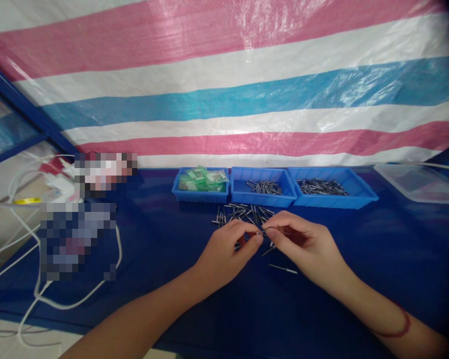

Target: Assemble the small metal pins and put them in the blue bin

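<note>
My left hand is closed in a pinch, with a small metal end showing at its fingertips. Facing it, my right hand pinches a thin dark pin, and the fingertips of both hands nearly meet. What they hold looks like one slim blind rivet, mostly hidden by the fingers. Just behind the hands lies a loose pile of similar rivets. A single rivet lies apart on the dark blue tabletop, below my right hand.
Three blue bins stand in a row behind the pile: the left bin holds green-tinted packets, the middle bin and right bin loose metal pins. A clear plastic lid lies at right. White cables and blurred-out items crowd the left.
</note>
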A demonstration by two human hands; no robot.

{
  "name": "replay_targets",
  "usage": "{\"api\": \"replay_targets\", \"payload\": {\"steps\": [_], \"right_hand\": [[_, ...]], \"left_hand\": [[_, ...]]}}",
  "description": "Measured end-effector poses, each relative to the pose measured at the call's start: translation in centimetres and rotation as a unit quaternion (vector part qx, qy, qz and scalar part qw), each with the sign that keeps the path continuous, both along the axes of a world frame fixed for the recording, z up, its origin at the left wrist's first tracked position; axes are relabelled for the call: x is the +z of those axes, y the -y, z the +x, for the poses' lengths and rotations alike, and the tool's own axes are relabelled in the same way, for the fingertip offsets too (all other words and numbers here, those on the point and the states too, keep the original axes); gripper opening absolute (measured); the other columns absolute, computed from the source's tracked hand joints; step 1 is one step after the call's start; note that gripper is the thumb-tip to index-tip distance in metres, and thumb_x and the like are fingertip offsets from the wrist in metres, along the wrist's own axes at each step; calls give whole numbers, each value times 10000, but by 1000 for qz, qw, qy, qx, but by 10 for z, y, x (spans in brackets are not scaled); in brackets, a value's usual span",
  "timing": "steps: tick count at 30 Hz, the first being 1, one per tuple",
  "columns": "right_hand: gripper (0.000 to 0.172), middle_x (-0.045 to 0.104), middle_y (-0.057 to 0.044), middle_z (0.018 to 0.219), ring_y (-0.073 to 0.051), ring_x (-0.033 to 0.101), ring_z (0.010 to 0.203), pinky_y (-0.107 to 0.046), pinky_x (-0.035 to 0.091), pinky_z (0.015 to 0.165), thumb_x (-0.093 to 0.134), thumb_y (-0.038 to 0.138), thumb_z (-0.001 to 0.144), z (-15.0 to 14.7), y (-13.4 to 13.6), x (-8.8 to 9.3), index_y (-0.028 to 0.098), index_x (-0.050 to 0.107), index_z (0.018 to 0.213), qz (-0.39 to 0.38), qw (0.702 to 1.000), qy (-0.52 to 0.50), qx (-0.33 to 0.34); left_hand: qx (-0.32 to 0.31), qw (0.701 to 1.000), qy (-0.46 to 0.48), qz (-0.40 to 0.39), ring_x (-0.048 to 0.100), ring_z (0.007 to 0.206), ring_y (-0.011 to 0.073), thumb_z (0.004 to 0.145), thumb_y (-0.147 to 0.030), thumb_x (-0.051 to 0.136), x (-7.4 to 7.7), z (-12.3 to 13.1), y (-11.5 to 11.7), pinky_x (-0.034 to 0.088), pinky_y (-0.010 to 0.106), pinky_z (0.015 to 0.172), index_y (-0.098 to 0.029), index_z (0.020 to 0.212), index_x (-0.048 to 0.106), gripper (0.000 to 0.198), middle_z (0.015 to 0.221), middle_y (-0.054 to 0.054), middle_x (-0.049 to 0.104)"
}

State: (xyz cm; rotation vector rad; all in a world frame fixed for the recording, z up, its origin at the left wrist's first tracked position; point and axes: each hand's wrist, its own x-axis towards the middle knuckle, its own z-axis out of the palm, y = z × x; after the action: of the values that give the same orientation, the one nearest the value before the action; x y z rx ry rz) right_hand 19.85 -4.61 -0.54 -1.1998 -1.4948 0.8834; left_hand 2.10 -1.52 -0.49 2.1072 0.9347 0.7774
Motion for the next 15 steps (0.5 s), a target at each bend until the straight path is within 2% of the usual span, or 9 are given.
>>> {"api": "replay_targets", "payload": {"steps": [5, 9, 11, 13, 15], "right_hand": [[112, 637, -49, 787, -172, 589, 716, -275, 457, 550, 585, 305, 851, 3, -1, 0, 227, 665, 851, 12, 999, 32, -5], [158, 649, -47, 805, -164, 588, 716, -277, 462, 592, 576, 333, 858, 4, -5, -1, 212, 677, 843, -4, 995, 75, 59], [183, 637, -32, 763, -146, 565, 669, -268, 443, 575, 597, 362, 842, 6, -9, -2, 204, 687, 823, -33, 996, 54, 64], [203, 581, 3, 653, -113, 501, 567, -250, 394, 506, 625, 396, 819, 12, -16, -3, 205, 691, 834, -77, 997, -19, 11], [214, 521, 30, 602, -83, 424, 494, -235, 328, 443, 656, 412, 790, 24, -24, -4, 210, 683, 857, -107, 984, -124, -76]], "left_hand": [[44, 998, 43, 20, 577, 744, 127, 873, -268, 574, 3, -1, -1, 451, 232, 685, -169, 892, 615, 109, 870, 32, 635], [52, 997, 37, 44, 590, 795, 142, 874, -276, 575, 6, -3, -3, 456, 247, 722, -170, 892, 614, 115, 896, 42, 637], [37, 997, 4, 62, 595, 841, 156, 885, -309, 568, 7, -6, -4, 450, 269, 762, -169, 964, 620, 169, 940, 51, 648], [16, 994, -54, 92, 590, 905, 180, 890, -349, 564, 7, -8, -6, 429, 307, 811, -177, 1049, 621, 241, 994, 56, 655], [-4, 984, -128, 125, 575, 960, 207, 889, -384, 562, 8, -11, -8, 399, 346, 834, -196, 1090, 628, 282, 1052, 58, 653]]}}
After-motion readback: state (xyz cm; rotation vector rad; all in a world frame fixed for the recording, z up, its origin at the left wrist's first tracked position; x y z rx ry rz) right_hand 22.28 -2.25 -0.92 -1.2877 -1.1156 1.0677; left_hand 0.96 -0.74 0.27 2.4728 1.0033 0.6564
